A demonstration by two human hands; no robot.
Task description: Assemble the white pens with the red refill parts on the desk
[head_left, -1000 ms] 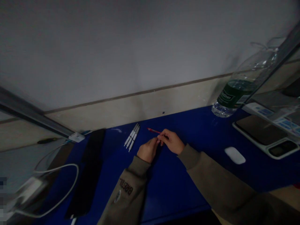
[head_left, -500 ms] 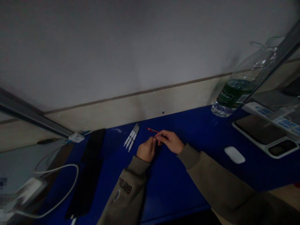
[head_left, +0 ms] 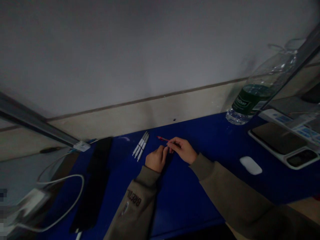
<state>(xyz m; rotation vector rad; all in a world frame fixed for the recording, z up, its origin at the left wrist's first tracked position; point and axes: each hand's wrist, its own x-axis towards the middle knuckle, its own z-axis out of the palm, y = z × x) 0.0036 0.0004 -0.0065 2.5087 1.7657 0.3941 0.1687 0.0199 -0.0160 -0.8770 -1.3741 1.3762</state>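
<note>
Over the blue table [head_left: 185, 200], my left hand [head_left: 155, 160] and my right hand [head_left: 183, 150] meet fingertip to fingertip. Both are closed in a pinch around something small, which the fingers mostly hide and which I cannot make out. A red pen [head_left: 162, 138] lies just behind the fingertips, its right end hidden by my right hand. To the left of my hands, several white and grey pens [head_left: 140, 146] lie side by side, slanting.
At the back right stands a large clear bottle with a green label [head_left: 250, 100]. A white mouse [head_left: 250, 165] and a white-framed device [head_left: 282, 140] lie on the right. On the left are a long black object [head_left: 91, 196] and a white cable [head_left: 82, 193].
My right hand has risen slightly, and its fingertips have shifted a little against those of my left hand. The pens lie as before.
</note>
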